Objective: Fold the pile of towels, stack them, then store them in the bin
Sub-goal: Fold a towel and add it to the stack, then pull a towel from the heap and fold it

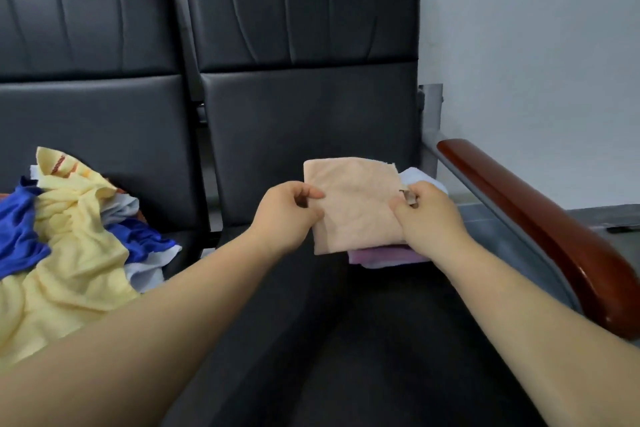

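Over the folded stack (377, 255) on the right seat, left hand (287, 215) and right hand (427, 215) pinch opposite side edges of the peach towel (356, 204), which looks soft, light, floppy, so best gripped at edges.

We get a single view, head-worn and wide-angle, facing forward and tilted down across a black seat (311, 340) towards its backrest (304, 28) and the wall (519, 45). It sits close: left arm (138, 340) and right arm (519, 322) enter from the bottom edge.
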Demonstrator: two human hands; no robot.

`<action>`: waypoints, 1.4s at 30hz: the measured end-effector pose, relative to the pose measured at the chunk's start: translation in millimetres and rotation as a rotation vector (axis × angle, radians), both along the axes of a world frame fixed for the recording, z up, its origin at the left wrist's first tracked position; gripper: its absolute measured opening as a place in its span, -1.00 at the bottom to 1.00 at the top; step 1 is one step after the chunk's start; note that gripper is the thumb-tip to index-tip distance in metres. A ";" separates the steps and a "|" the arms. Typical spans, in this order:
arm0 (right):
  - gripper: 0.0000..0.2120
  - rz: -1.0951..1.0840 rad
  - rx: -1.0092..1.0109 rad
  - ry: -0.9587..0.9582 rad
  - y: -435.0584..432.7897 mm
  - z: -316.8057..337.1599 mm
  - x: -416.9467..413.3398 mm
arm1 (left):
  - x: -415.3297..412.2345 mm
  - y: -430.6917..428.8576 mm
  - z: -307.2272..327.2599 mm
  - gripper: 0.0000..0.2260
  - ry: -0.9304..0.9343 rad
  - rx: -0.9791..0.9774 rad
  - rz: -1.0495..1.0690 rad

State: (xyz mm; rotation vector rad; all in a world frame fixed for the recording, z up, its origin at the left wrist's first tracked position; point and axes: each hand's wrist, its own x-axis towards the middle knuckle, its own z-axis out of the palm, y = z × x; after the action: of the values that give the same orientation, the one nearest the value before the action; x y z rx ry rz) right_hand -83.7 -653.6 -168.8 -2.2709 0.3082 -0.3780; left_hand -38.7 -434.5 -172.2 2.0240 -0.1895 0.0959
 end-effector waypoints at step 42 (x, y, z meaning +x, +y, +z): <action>-0.53 0.724 -0.277 0.219 362.5 -7.0 23.9 | -74.8 382.0 -10.4 -0.41 0.174 0.525 0.521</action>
State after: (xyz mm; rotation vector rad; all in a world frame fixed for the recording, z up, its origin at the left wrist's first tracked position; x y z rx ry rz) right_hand -59.8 -291.1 -175.7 -2.5079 -0.4864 0.2191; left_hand -113.6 -52.5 -182.6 2.5466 0.4742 0.2126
